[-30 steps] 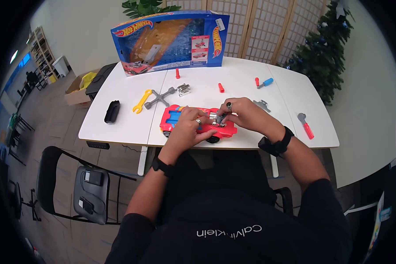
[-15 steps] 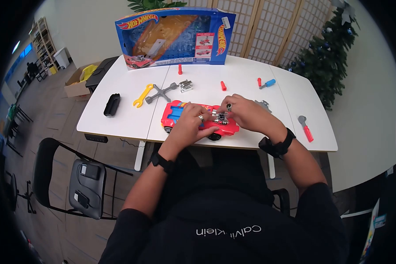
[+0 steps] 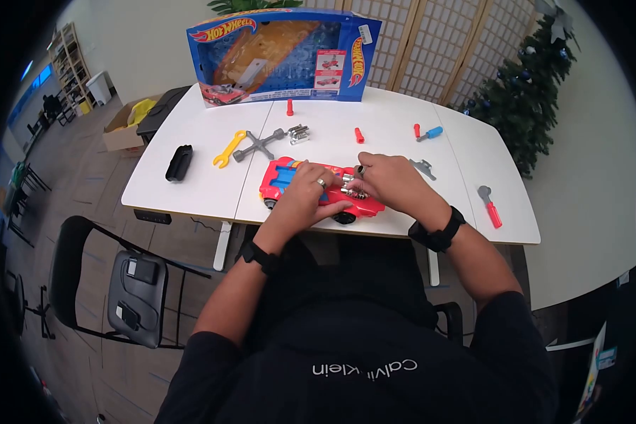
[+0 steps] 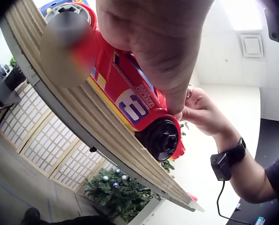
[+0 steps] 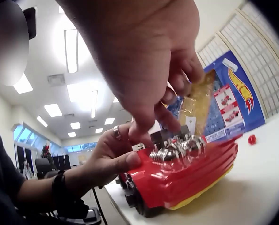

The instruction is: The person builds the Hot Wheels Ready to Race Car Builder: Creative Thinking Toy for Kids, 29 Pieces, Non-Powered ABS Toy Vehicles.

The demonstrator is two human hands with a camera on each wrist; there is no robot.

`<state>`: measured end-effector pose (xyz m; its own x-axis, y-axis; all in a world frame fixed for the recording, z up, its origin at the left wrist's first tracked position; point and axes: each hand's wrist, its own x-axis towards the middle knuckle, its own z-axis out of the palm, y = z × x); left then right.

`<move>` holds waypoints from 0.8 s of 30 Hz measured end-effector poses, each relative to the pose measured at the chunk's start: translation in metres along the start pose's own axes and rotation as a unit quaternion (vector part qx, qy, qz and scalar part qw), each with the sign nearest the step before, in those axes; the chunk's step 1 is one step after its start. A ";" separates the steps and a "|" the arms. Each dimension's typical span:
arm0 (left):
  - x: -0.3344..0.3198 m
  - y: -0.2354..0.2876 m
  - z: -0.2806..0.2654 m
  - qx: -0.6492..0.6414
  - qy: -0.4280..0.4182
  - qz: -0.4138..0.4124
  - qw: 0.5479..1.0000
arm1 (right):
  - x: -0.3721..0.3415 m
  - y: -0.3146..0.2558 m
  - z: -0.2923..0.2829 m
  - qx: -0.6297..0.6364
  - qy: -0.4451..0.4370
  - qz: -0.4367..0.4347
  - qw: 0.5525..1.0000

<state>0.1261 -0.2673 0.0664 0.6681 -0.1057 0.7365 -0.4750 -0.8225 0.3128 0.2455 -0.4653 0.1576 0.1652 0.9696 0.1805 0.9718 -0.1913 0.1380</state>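
A red toy car [image 3: 369,207] with a blue panel [image 3: 283,177] sits near the table's front edge. My left hand [image 3: 306,196] grips its middle, thumb along the near side and fingers over the top. In the left wrist view that hand covers part of the car's side [image 4: 125,101] above a black wheel [image 4: 163,139]. My right hand [image 3: 396,180] bends over the chrome engine [image 5: 179,149] at one end of the car. Its thumb and forefinger pinch a dark grey block [image 5: 161,136] on top of the engine, partly hidden by the fingertips.
Behind the car lie a yellow wrench [image 3: 230,150], a grey cross wrench [image 3: 259,145] and chrome parts [image 3: 299,134]. A black tray [image 3: 179,163] is at left. A red-handled tool [image 3: 490,206] and a blue-handled screwdriver [image 3: 431,133] lie at right. The toy's box [image 3: 283,56] stands at the back.
My right hand's fingers have closed in over the engine and now cover the dark grey block that showed half a second ago. The left hand keeps its hold on the car.
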 end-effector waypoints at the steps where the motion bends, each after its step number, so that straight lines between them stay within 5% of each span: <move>1: -0.001 0.001 0.000 -0.008 0.002 -0.010 1.000 | -0.001 -0.002 -0.002 0.020 0.014 0.007 1.000; 6: -0.002 -0.003 0.002 -0.004 0.005 -0.001 1.000 | -0.006 0.006 0.006 0.088 -0.002 -0.021 0.996; 15: -0.002 -0.005 0.003 -0.026 -0.004 -0.022 0.999 | -0.007 -0.004 0.000 0.018 0.043 0.013 0.999; 18: -0.004 -0.002 0.004 -0.041 -0.003 -0.035 0.999 | -0.008 0.001 -0.003 0.059 -0.024 -0.009 0.998; 24: -0.001 -0.004 0.005 -0.049 -0.001 -0.037 0.998 | -0.006 0.005 0.009 -0.001 0.047 -0.077 0.996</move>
<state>0.1303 -0.2663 0.0613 0.7045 -0.0478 0.7081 -0.4780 -0.7695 0.4236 0.2511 -0.4708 0.1484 -0.0027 0.9690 0.2471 0.9839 -0.0416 0.1738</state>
